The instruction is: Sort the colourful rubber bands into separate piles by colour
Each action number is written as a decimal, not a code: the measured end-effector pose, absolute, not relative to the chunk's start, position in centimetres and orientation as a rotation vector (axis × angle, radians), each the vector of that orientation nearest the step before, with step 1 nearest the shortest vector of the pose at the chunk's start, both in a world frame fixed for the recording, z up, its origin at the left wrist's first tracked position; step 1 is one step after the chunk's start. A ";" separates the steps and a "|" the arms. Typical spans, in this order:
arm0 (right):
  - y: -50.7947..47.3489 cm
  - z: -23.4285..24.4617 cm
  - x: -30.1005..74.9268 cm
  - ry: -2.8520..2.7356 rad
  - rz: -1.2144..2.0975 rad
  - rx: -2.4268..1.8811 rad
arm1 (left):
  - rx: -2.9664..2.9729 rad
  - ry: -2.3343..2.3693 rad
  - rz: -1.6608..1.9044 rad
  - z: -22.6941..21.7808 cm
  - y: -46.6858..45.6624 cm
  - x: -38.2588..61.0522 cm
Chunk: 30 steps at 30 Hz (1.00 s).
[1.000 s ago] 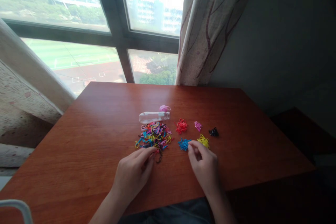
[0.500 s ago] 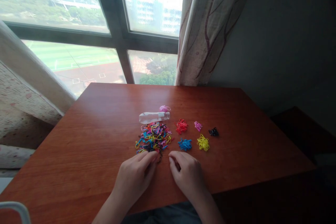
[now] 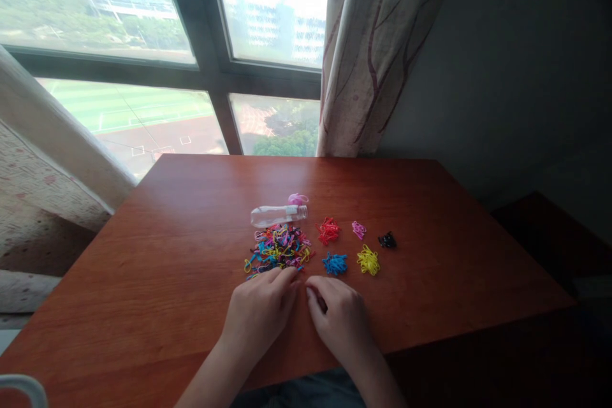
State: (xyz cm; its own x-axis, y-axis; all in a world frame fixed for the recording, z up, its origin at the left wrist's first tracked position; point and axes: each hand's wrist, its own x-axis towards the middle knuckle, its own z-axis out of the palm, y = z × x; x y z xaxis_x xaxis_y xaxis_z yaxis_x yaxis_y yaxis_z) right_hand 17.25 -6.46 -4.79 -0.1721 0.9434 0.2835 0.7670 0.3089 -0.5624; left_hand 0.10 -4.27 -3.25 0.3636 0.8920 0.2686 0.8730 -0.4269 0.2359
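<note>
A mixed heap of small coloured rubber bands point(image 3: 277, 248) lies in front of my hands. My left hand point(image 3: 265, 303) is closed at the near edge of this heap, its thumb and fingers together and partly covering the nearest bands. Just to its right, my right hand point(image 3: 339, 306) rests on the table with fingers curled in a pinch. What either hand holds, if anything, is hidden. Sorted by colour to the right are red bands point(image 3: 328, 230), blue bands point(image 3: 335, 263), yellow bands point(image 3: 368, 260), pink bands point(image 3: 358, 229) and black bands point(image 3: 387, 240).
A clear plastic bottle point(image 3: 272, 215) lies on its side behind the mixed heap, with a pink item point(image 3: 298, 199) by its neck. All this is on a brown wooden table point(image 3: 157, 255) before a window. A white curved bar point(image 3: 23, 384) shows at the lower left.
My left hand has moved slightly right and forward, closer to my right hand, covering a dark band that showed by its fingertips. My right hand has barely moved.
</note>
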 end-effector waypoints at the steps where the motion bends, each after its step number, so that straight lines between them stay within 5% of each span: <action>1: -6.5 -4.8 17.3 -1.992 0.384 -1.508 | 2.556 1.666 0.517 -3.1 -4.1 0.5; 30: -6.5 -4.7 17.3 -1.961 0.496 -1.518 | 2.322 1.821 0.338 -1.6 -3.2 0.2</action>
